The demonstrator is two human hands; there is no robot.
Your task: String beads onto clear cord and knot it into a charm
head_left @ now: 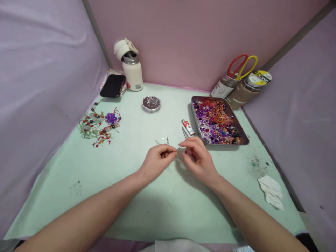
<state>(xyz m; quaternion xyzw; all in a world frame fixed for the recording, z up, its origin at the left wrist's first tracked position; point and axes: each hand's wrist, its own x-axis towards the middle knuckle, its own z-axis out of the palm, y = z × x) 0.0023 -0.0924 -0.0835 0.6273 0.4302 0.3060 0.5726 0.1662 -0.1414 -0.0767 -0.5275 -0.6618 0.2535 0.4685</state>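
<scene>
In the middle of the table my left hand [159, 158] pinches a thin pale cord [179, 149] between thumb and forefinger. A small loop and a few tiny beads [168, 140] on a cord show just beyond its knuckles. My right hand [198, 157] is close by on the right, thumb and forefinger apart beside the cord. I cannot tell whether its fingertips touch the cord. Partly hidden behind the right hand is a red-handled tool [185, 132] with dark metal tips. A red and white lighter [188, 127] lies past it.
A metal tray [243, 141] of beads and threads stands at right, near jars [244, 91] and red-and-yellow-handled scissors [237, 68]. Beaded strings [101, 126] lie left. Behind are a phone [113, 85], an open bottle [133, 75] and a round tin [151, 104]. Crumpled tissue [271, 191] lies right.
</scene>
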